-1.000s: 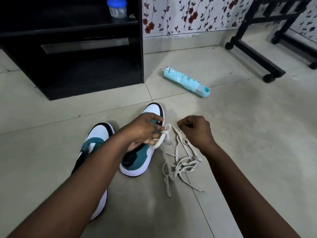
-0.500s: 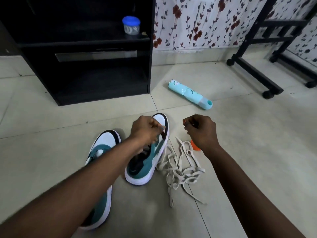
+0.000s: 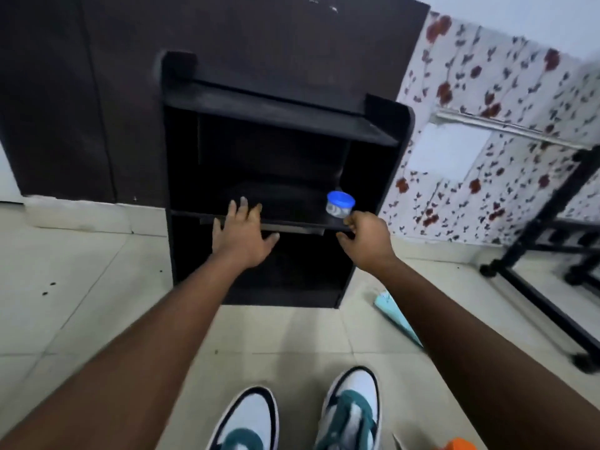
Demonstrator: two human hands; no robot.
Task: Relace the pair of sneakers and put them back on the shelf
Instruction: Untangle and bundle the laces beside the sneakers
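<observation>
Head view, looking forward and down at a black wooden shelf unit point(image 3: 285, 131) standing against a dark brown panel point(image 3: 97, 92) and a white wall papered with red flowers point(image 3: 487, 92). Both bare arms reach forward to the front edge of the unit's middle board.

The left hand point(image 3: 242, 232) is spread flat, palm down, fingers straight and splayed; its fingertips point(image 3: 243, 203) lie over the board's front edge, the thumb pointing right below it. It grasps nothing.

The right hand point(image 3: 365, 233) is loosely curled at the same edge, further right, its knuckles just below a small clear jar with a blue lid point(image 3: 340, 204) that stands on the board near the right wall of the unit. Whether the fingers touch the jar or pinch the board edge cannot be told.

The pair of white, teal and black sneakers lies on the pale tiled floor point(image 3: 81, 303) at the bottom of the frame, toes pointing toward the unit, well apart from both hands and between the two forearms: the left sneaker point(image 3: 251, 420) and the right sneaker point(image 3: 352, 407) sit side by side, cut off by the frame edge. The lacing cannot be made out.

A light blue cylindrical object point(image 3: 394, 315) lies on the floor beside the right forearm, partly hidden by it. An orange object point(image 3: 461, 444) shows at the bottom edge. A black metal frame on castors point(image 3: 535, 287) stands at the right.
</observation>
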